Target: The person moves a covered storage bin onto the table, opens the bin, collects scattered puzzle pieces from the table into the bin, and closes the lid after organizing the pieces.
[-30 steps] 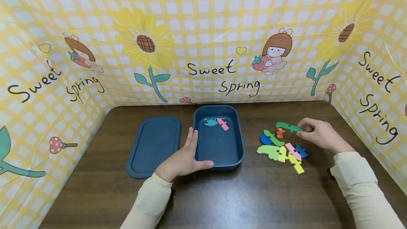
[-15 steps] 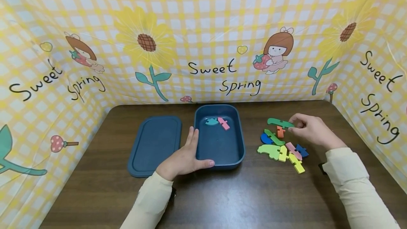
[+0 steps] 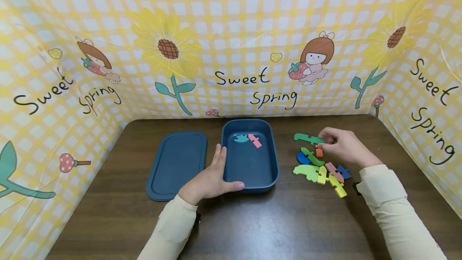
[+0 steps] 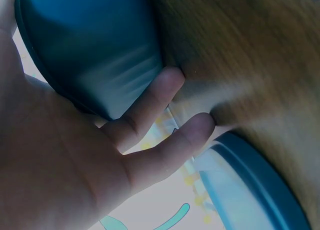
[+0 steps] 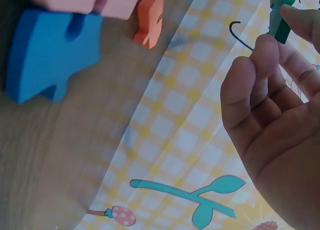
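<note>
My right hand (image 3: pixel 344 147) pinches one end of a long green puzzle piece (image 3: pixel 304 137) between thumb and fingers, above the pile at the right. In the right wrist view, the green piece (image 5: pixel 281 17) shows between thumb and fingertips. My left hand (image 3: pixel 206 183) rests against the left side of a dark blue box (image 3: pixel 249 169), its fingers straight and the thumb over the near rim. Inside the box, near its far end, lie a teal puzzle piece (image 3: pixel 241 138) and a pink puzzle piece (image 3: pixel 254 141).
Beside the box at the left lies its flat blue lid (image 3: pixel 177 165). Several loose pieces form the right pile, among them an orange one (image 3: pixel 319 151), a light green one (image 3: pixel 306 171) and a dark blue one (image 3: pixel 344 171). A checked cloth (image 3: pixel 202 59) encloses the table.
My right hand has moved left with the long green piece, from the pile's far right side toward the box. The left hand keeps its place at the box.
</note>
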`<state>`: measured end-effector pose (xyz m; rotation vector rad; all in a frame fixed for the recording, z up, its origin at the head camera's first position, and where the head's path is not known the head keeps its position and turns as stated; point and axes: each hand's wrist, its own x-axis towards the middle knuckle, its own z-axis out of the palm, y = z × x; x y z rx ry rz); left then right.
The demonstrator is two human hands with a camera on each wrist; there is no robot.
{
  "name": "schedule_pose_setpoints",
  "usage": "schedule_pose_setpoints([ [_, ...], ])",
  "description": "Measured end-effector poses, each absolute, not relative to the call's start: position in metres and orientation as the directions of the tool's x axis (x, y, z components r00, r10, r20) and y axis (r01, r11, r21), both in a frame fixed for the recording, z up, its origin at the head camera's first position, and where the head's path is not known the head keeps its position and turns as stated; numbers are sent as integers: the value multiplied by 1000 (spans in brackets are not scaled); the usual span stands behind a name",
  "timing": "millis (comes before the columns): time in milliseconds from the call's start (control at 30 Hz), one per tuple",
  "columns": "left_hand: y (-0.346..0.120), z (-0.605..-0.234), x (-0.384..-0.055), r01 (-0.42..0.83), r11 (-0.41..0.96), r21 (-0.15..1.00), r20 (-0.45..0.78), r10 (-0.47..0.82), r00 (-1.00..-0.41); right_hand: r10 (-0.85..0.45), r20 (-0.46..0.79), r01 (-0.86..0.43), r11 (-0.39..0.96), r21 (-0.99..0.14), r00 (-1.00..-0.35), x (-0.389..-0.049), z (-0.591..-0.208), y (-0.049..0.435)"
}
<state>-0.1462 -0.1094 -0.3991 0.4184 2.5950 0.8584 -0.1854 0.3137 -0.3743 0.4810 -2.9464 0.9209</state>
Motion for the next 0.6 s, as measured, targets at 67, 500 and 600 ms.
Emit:
schedule_pose_setpoints([
  [67,-109,-400,-146,161,769,618,-253,389,-886,-288,105,-296,777,-556,-952,-186,-373,310],
  [500,-109,-396,-145,173,774,609,-242,389,-889,-312,103,-312,752,-581,-944,-194,-365,289],
  [600,-109,-396,-145,177,773,609,-238,391,-889,-326,109,-326,742,-587,-939,-195,-363,283],
])
